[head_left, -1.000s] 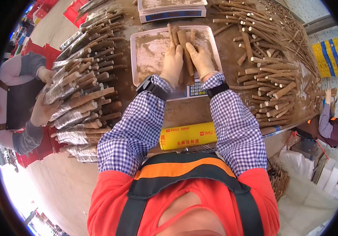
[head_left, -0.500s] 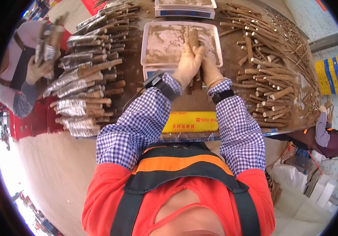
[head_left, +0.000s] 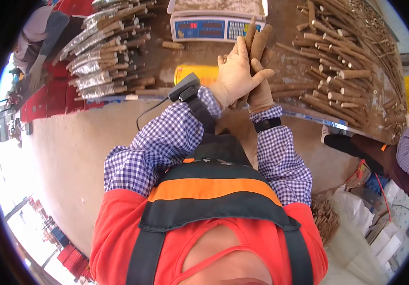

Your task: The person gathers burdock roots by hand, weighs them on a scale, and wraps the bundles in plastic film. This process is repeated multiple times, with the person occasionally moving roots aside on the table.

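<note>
My left hand [head_left: 235, 71], in a pale glove, lies against the side of a small bundle of brown root sticks [head_left: 260, 42], its fingers stretched and its thumb spread to the right. Beneath and beside it, my right hand [head_left: 260, 95] is wrapped round the lower part of the bundle; its fingers are largely hidden. The sticks point up and away from me, just in front of the scale [head_left: 199, 28] with its lit display. Lower ends of sticks show below my left hand. A yellow wrap box [head_left: 195, 74] lies left of my hands, partly covered.
Foil-wrapped bundles [head_left: 97, 61] lie at the left of the table, loose sticks [head_left: 342, 73] at the right. One short stick [head_left: 172, 45] lies left of the scale. One person [head_left: 38, 38] is at the far left, another [head_left: 402, 161] at the right.
My hands and the bundle have come off the scale's tray towards me. My left hand's fingers have spread. The view has shifted, and the left co-worker's hand has lowered.
</note>
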`<state>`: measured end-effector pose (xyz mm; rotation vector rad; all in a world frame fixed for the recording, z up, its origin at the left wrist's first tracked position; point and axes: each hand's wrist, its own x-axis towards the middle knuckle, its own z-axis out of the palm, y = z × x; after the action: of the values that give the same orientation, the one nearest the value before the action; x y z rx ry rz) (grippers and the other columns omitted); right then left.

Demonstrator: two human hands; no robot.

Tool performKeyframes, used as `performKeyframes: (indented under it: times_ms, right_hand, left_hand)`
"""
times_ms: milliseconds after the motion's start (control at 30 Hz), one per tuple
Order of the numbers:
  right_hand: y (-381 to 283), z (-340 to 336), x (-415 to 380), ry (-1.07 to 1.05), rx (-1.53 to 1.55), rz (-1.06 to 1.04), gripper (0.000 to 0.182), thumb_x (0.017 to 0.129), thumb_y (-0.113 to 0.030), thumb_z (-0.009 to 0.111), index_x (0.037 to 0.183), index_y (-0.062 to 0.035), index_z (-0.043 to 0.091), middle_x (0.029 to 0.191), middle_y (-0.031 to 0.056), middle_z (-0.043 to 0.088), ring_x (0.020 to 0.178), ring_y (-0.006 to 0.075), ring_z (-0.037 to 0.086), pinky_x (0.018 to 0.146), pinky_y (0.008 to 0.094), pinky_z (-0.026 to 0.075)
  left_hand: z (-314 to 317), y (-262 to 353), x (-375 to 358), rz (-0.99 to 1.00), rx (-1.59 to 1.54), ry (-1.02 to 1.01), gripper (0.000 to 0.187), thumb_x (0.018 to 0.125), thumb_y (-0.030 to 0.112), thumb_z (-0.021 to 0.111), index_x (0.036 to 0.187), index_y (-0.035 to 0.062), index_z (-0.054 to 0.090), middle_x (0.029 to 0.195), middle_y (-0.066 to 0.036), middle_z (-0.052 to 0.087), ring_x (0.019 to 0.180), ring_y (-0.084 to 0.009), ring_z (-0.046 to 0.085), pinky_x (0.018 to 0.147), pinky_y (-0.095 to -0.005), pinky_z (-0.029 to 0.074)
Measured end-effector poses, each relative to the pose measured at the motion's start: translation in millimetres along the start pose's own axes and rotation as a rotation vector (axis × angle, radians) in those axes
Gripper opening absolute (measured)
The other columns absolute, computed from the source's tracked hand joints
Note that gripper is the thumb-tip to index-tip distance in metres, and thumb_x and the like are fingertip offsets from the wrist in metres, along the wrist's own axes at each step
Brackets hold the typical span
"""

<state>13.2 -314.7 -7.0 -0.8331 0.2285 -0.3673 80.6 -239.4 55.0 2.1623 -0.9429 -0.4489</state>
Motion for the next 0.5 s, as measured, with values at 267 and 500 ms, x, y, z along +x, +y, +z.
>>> performKeyframes:
  times_ms: [267, 500]
  right_hand:
    - [-16, 12, -65, 0.203, 0.251, 0.166, 0.058, 0.091, -0.044, 0.058, 0.128, -0.0007, 0.048, 0.109, 0.0124, 0.059, 0.092, 0.0199, 0.062, 0.08, 0.0286, 0.057]
    - [-76, -22, -65, 0.14, -0.076, 0.079, 0.053, 0.087, -0.026, 0.063, 0.13, 0.0007, 0.046, 0.114, 0.0131, 0.062, 0.105, 0.0246, 0.06, 0.092, 0.0377, 0.053]
  left_hand:
    - [-37, -47, -51, 0.207, -0.354, 0.127, 0.084, 0.086, 0.044, 0.067, 0.145, -0.0032, 0.031, 0.146, -0.028, 0.035, 0.14, -0.0355, 0.03, 0.114, -0.0376, 0.028]
    - [-70, -158, -50, -0.547, 0.8, -0.37, 0.075, 0.092, 0.068, 0.033, 0.126, 0.0063, 0.06, 0.126, -0.018, 0.061, 0.122, -0.0333, 0.053, 0.104, -0.0453, 0.038]
